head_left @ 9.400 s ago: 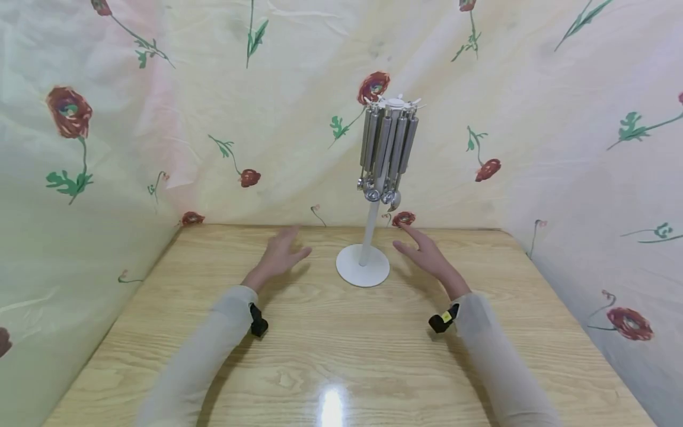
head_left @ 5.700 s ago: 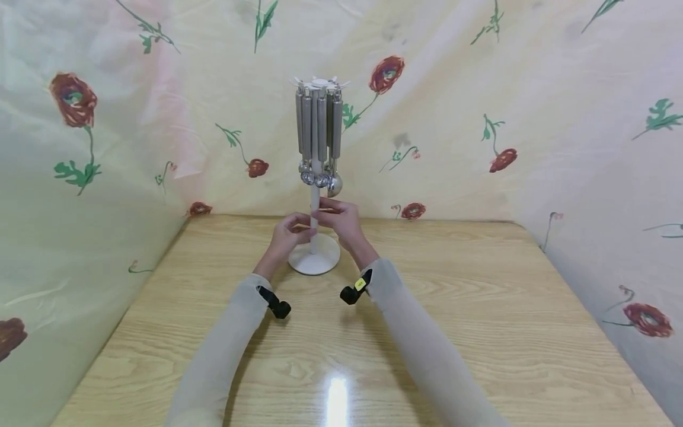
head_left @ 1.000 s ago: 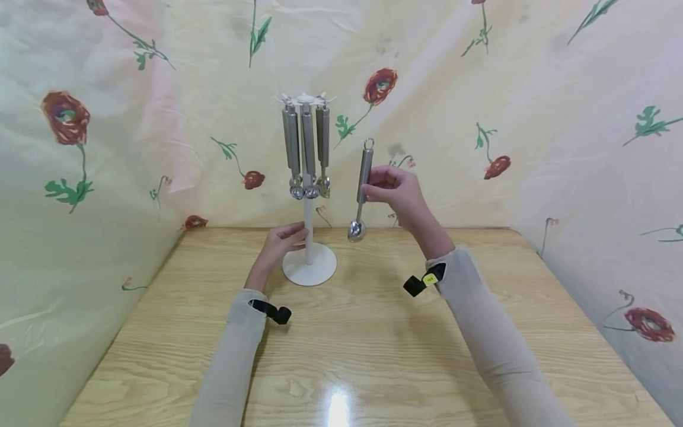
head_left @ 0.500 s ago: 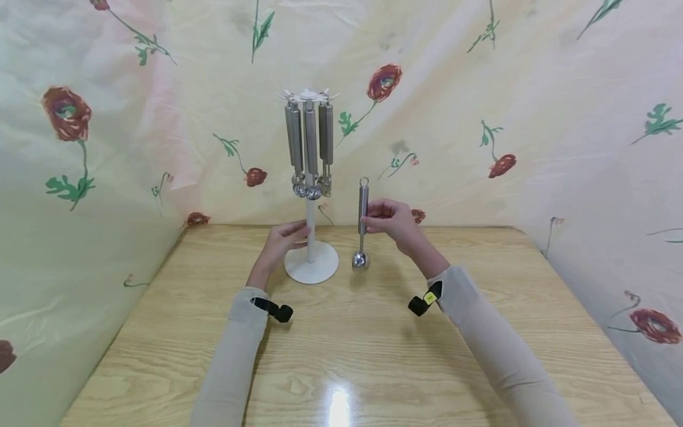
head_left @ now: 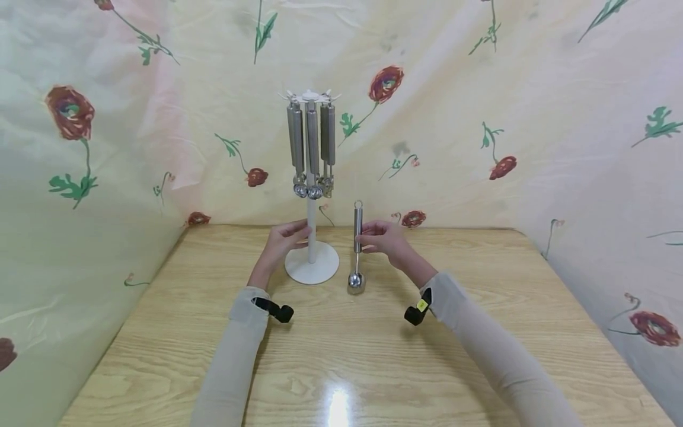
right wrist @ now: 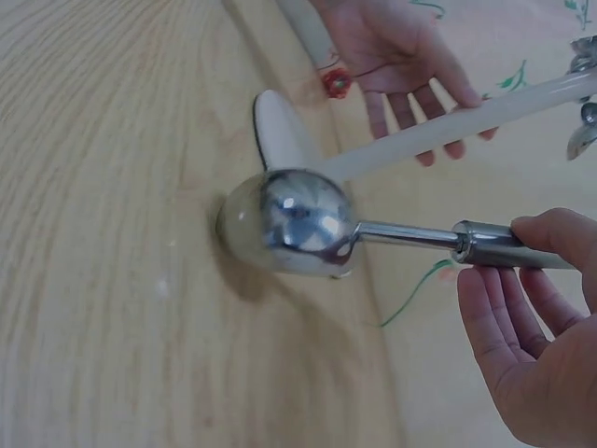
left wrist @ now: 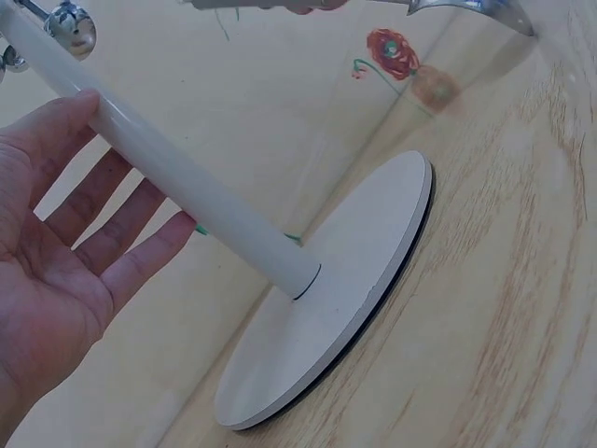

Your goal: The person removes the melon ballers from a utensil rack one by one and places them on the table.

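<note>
The right fingers (right wrist: pixel 487 313) pinch — the left fingers (left wrist: pixel 154 252) stand slightly apart.

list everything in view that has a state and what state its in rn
metal scoop, off the stand, roughly upright, bowl end down; contact with the tabletop unclear
white stand, upright, base on the tabletop
hanging utensils, on the stand, handles up, heads down
left hand, holding the stand's pole
right hand, pinching the scoop's handle
floral cloth, creased
</note>
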Tool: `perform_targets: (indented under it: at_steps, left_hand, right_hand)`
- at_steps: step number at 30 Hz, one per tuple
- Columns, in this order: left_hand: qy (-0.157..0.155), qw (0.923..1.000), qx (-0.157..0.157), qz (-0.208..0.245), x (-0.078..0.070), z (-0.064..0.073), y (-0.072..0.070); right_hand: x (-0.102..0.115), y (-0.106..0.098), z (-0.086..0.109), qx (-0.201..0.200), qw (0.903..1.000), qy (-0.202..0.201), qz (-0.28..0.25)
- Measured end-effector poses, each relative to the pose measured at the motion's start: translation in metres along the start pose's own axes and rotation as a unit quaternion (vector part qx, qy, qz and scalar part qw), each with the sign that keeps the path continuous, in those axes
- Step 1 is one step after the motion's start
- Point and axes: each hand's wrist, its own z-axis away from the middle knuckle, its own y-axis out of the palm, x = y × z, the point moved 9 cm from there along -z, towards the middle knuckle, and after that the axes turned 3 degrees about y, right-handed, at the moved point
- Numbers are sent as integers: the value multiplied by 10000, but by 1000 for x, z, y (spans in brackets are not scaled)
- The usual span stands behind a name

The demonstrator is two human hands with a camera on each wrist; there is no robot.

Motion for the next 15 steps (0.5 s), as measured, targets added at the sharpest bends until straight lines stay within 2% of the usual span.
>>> perform_targets:
  at_steps: [7, 15]
  left_hand:
    - [103, 9998, -106, -91, -1, -1, 0]
    - [98, 9998, -116, -95, 0, -1, -1]
  right_hand:
    - [-21, 1, -9, 10, 9998, 166, -142]
    - [-34, 2, -15, -66, 9995, 273, -136]
